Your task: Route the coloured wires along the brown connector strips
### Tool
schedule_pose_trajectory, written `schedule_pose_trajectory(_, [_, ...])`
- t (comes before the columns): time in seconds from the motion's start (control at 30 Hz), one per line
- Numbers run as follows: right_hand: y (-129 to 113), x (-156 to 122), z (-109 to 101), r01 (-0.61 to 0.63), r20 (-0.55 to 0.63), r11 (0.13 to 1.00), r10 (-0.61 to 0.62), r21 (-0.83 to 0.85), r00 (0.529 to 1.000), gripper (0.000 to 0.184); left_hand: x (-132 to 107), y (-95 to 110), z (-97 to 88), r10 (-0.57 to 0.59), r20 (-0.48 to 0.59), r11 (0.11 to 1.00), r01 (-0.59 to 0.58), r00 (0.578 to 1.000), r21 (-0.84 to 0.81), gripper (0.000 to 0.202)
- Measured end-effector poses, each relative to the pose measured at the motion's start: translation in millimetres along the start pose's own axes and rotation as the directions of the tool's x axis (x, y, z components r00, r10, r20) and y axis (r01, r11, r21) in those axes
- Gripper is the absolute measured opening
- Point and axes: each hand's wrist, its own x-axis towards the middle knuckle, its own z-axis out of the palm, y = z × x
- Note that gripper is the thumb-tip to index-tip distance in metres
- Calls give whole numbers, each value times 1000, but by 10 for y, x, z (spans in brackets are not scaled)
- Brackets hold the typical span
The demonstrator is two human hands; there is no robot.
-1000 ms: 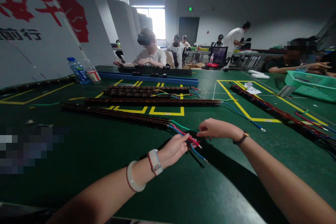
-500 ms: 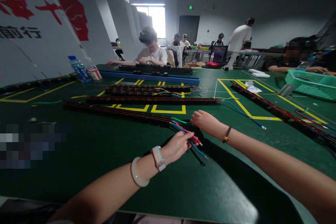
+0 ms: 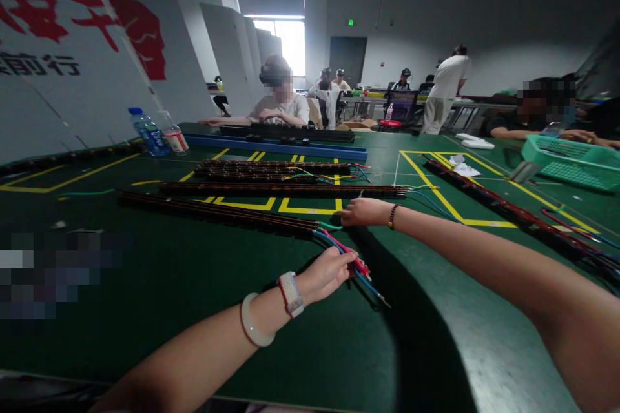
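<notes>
A long dark bar bundle [image 3: 217, 211] lies aslant on the green table, with coloured wires coming out of its right end. My left hand [image 3: 327, 273] is closed around the red wires [image 3: 361, 266] and a blue wire [image 3: 372, 286], whose bare tips point right. Just beyond, my right hand [image 3: 365, 211] has its fingers pinched at the end of a green wire [image 3: 330, 226] from the same bundle. The exact hold is partly hidden behind its fingers. A second long bar bundle [image 3: 281, 190] lies right behind that hand.
Shorter bar bundles [image 3: 266, 170] lie farther back, before a blue rail [image 3: 276, 147]. Another bundle [image 3: 504, 203] runs along the right side, near a green basket [image 3: 571, 158]. Bottles [image 3: 148, 133] stand at the back left. A person [image 3: 281, 100] sits across the table.
My right hand has moved left and slightly down to the green wire's end. My left hand keeps its hold on the red and blue wires, whose tips have shifted slightly downward.
</notes>
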Motion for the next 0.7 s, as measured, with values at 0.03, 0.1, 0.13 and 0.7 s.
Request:
schedule_pose_trajectory(0.03, [-30, -16, -9, -51, 17, 998, 51, 30, 999, 24, 2, -2, 1, 1, -5, 1000, -1, 1000, -3, 7])
schedule_pose_trajectory(0.1, [-125, -74, -37, -189, 52, 977, 185, 99, 981, 28, 10, -11, 2, 4, -14, 1000, -4, 1000, -18, 6])
schedule_pose_trajectory(0.13, [-187, -114, -56, -264, 62, 955, 258, 137, 964, 31, 16, -15, 1, 3, -18, 1000, -3, 1000, -26, 6])
schedule_pose_trajectory(0.7, [-1052, -541, -377, -89, -232, 465, 588, 881, 775, 38, 0, 14, 14, -55, 46, 993, 60, 997, -103, 21])
